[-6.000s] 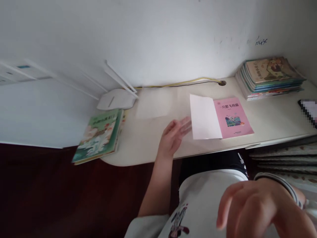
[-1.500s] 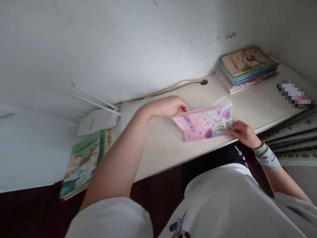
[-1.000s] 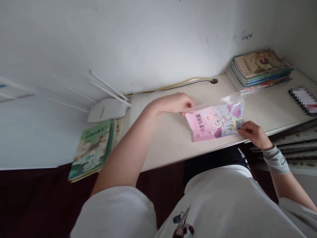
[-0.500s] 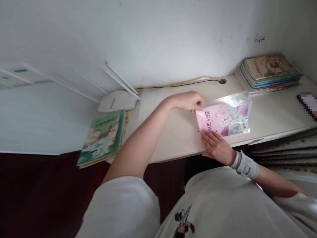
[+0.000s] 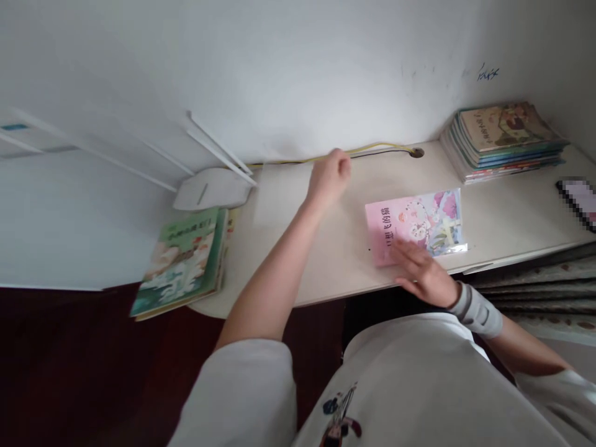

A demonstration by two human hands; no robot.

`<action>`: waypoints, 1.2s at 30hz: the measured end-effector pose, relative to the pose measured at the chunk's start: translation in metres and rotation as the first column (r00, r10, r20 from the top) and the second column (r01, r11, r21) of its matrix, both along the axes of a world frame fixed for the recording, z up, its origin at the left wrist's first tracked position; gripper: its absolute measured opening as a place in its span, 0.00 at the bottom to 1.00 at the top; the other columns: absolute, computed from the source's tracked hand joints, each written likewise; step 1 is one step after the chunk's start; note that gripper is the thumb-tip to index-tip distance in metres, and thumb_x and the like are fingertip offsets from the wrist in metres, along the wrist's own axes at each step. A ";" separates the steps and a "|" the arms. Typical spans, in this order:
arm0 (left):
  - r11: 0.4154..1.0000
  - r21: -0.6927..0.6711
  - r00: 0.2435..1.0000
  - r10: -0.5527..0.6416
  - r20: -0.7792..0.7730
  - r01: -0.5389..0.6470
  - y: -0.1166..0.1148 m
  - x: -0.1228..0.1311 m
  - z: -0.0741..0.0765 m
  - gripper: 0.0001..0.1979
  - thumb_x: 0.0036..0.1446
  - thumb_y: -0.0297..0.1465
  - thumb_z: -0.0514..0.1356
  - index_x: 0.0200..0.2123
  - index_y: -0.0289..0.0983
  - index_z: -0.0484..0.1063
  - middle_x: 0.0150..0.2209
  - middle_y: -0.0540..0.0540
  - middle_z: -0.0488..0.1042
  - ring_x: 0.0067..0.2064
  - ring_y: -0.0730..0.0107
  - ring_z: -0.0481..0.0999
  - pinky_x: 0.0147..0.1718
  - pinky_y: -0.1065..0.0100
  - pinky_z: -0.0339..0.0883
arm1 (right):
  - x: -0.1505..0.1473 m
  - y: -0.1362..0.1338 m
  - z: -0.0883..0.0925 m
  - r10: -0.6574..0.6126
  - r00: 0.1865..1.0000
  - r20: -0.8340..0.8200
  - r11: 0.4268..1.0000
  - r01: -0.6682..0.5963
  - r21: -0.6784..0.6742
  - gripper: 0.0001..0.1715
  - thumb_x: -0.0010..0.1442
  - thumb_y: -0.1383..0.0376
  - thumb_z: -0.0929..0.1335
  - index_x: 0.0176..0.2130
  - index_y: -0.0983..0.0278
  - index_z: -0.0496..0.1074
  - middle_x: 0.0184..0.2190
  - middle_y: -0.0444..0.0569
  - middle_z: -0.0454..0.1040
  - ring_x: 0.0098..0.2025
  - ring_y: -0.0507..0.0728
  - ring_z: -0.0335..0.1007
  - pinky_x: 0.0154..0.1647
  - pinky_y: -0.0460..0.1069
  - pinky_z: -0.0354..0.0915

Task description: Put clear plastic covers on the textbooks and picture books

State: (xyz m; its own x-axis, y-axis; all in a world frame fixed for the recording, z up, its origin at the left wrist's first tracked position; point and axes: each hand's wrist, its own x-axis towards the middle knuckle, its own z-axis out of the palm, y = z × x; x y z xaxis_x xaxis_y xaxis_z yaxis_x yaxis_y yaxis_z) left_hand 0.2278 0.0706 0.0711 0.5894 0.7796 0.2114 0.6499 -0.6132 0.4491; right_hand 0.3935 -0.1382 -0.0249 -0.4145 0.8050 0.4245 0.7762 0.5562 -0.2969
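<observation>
A pink book (image 5: pixel 410 214) with a cat on its cover lies on the white desk, with shiny clear plastic showing along its right edge. My right hand (image 5: pixel 426 273), a grey band around its wrist, rests by the book's near edge. Its fingers are stretched out over the lower part of the cover and slightly blurred. Away from the book, to its upper left, my left hand (image 5: pixel 329 177) is raised over the desk with the fingers curled closed. What is in those fingers, if anything, I cannot make out.
A stack of books (image 5: pixel 510 143) stands at the desk's back right, near a phone (image 5: pixel 580 202). At the left, green-covered books (image 5: pixel 181 261) overhang the desk edge beside a white router (image 5: pixel 212 189) with antennas. A yellow cable (image 5: pixel 372 146) runs along the wall to a hole.
My left hand has left the book's upper left corner and moved left and up. The clear plastic above the book's top edge no longer stands up. My right hand has shifted slightly right.
</observation>
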 end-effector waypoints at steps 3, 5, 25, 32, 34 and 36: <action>0.960 0.238 0.982 0.118 0.147 -0.151 -0.045 0.009 -0.014 0.18 0.64 0.31 0.41 0.52 0.39 0.64 0.50 0.42 0.72 0.54 0.65 0.67 0.51 0.61 0.61 | 0.037 0.022 0.011 -0.187 0.978 0.088 0.982 0.187 0.003 0.29 0.64 0.58 0.59 0.61 0.68 0.58 0.62 0.60 0.55 0.66 0.63 0.43 0.63 0.63 0.48; 0.969 0.232 0.997 -0.080 -0.012 0.081 -0.077 0.023 -0.032 0.20 0.64 0.34 0.43 0.56 0.38 0.60 0.57 0.39 0.65 0.61 0.61 0.59 0.57 0.57 0.54 | 0.062 0.041 0.009 -0.253 0.950 0.184 0.964 0.263 -0.034 0.31 0.63 0.56 0.60 0.60 0.68 0.59 0.63 0.61 0.53 0.66 0.66 0.43 0.63 0.64 0.46; 0.902 -0.128 0.911 0.407 -0.071 -0.413 -0.021 0.038 -0.099 0.12 0.58 0.36 0.51 0.37 0.38 0.70 0.42 0.43 0.75 0.46 0.62 0.73 0.45 0.63 0.62 | 0.125 0.125 0.015 -0.698 0.670 0.250 0.559 0.730 -0.394 0.17 0.61 0.56 0.61 0.34 0.65 0.72 0.36 0.53 0.75 0.38 0.57 0.70 0.36 0.48 0.60; 0.897 -0.019 0.893 0.438 -0.102 -0.442 -0.019 0.041 -0.098 0.07 0.57 0.30 0.51 0.33 0.39 0.69 0.33 0.47 0.76 0.38 0.65 0.74 0.42 0.63 0.61 | 0.102 0.136 0.005 -0.726 0.625 0.286 0.572 0.781 -0.251 0.15 0.63 0.66 0.57 0.47 0.70 0.65 0.42 0.61 0.72 0.44 0.61 0.67 0.41 0.52 0.60; 0.895 0.019 0.885 0.443 -0.141 -0.445 -0.019 0.040 -0.094 0.08 0.57 0.29 0.50 0.34 0.38 0.70 0.33 0.45 0.76 0.38 0.64 0.74 0.43 0.61 0.61 | 0.092 0.141 0.002 -0.714 0.622 0.322 0.593 0.781 -0.195 0.16 0.63 0.69 0.56 0.48 0.72 0.63 0.44 0.63 0.71 0.46 0.63 0.65 0.43 0.53 0.59; 0.884 0.044 0.866 0.464 -0.186 -0.465 -0.020 0.039 -0.088 0.10 0.58 0.28 0.49 0.38 0.36 0.70 0.34 0.42 0.76 0.40 0.61 0.74 0.44 0.59 0.61 | 0.086 0.148 0.000 -0.691 0.640 0.337 0.620 0.764 -0.179 0.17 0.62 0.70 0.55 0.48 0.73 0.63 0.44 0.64 0.70 0.47 0.63 0.63 0.44 0.53 0.58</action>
State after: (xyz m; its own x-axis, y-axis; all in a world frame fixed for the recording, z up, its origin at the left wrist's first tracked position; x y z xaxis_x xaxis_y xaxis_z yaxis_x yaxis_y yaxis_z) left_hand 0.2670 0.0504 -0.0173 0.1874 0.9733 0.1324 0.9308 -0.2190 0.2928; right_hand 0.4790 0.0096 -0.0249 0.3135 0.9433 0.1090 0.9468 -0.3017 -0.1122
